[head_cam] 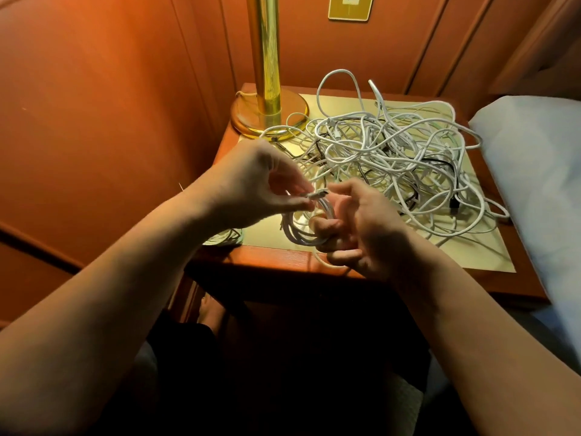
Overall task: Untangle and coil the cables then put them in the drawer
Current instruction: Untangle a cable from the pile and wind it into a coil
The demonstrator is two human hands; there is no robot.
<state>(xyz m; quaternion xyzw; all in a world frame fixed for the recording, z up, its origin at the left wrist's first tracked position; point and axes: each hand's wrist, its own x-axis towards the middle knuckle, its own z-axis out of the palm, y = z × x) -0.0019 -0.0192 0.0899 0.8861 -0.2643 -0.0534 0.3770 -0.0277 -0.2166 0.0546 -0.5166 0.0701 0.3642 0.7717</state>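
- Head view, looking down over both forearms at a wooden nightstand [270, 256] with a pale gold top; wood panelling behind it, and a bed with a pale pillow [534, 171] at the right edge

- The left hand [257, 184] is raised over the near left part of the top; its thumb and fingertips pinch the plug end [318, 194] of a white cable, the plug pointing towards the other hand

- The right hand [361, 231] is just beside it, palm turned up; its lower fingers curl round a small coil of white cable [298, 228], the thumb pressed on the loops; the upper fingers are loosely spread near the plug

- The coil hangs over the front edge of the nightstand, between the two hands; one strand drops below the right hand

- Behind the hands a big tangled heap of cables [393, 152] covers most of the top; mostly white, a few black strands running through it; loops reach the right edge

- A brass lamp [270, 114] stands at the back left corner; some loops lie against its base

- Another small white bundle [223, 237] shows at the near left corner, half hidden by the left forearm; whether it is coiled I cannot tell
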